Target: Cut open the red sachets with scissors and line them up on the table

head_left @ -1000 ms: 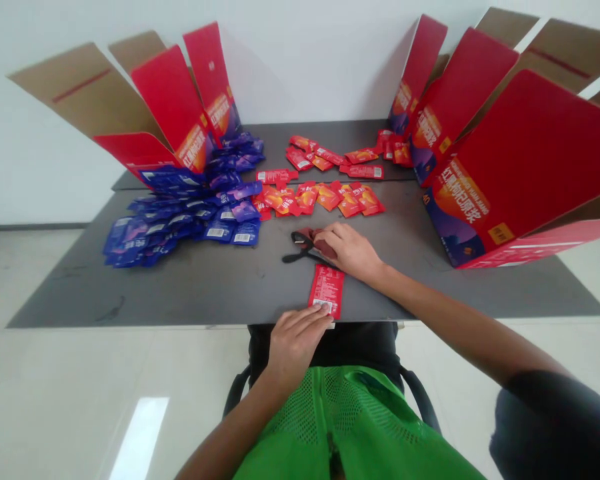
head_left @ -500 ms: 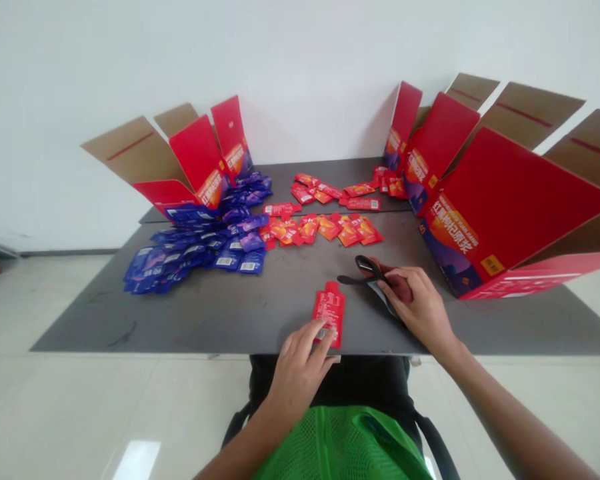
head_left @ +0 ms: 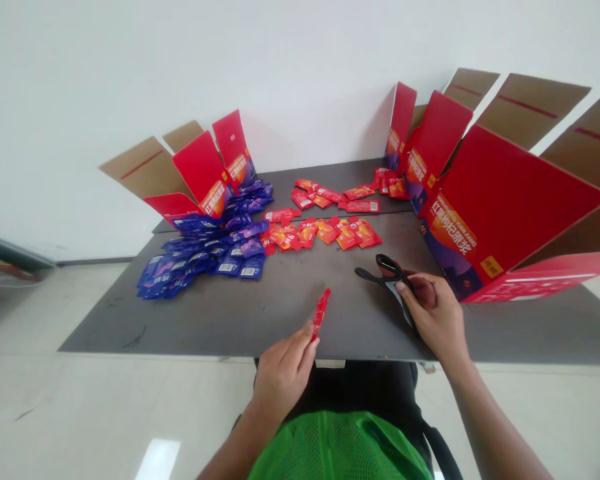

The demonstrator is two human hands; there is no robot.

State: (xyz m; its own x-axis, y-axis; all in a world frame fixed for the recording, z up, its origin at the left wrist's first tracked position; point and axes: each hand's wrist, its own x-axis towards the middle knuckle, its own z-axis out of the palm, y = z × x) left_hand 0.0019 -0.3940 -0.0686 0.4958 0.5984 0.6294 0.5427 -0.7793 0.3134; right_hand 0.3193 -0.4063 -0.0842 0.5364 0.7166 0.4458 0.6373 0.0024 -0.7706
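Note:
Between the fingertips and thumb of my left hand (head_left: 285, 370) is a small red sachet (head_left: 321, 313), tilted up on edge just over the table's front edge. My right hand (head_left: 437, 317) is closed around a black looped tool (head_left: 391, 267) with a grey flat part, its loop and a thin black arm pointing away from me. The tool's exact kind is unclear, and my fingers hide part of it. Ahead of both hands lies a row of red-orange sachets (head_left: 326, 231), overlapping one another. More red sachets (head_left: 359, 205) are scattered behind that row.
On the left, blue-purple sachets (head_left: 195, 257) form a heap before open red cartons (head_left: 200, 170). Larger open red cartons (head_left: 520, 200) stand close to my right hand, flaps raised. The grey table (head_left: 260, 307) backs onto a white wall (head_left: 320, 80).
My left hand has picked the red sachet up from the table and turned it on edge. My right hand, with the black tool, has shifted slightly right. The view has moved a little.

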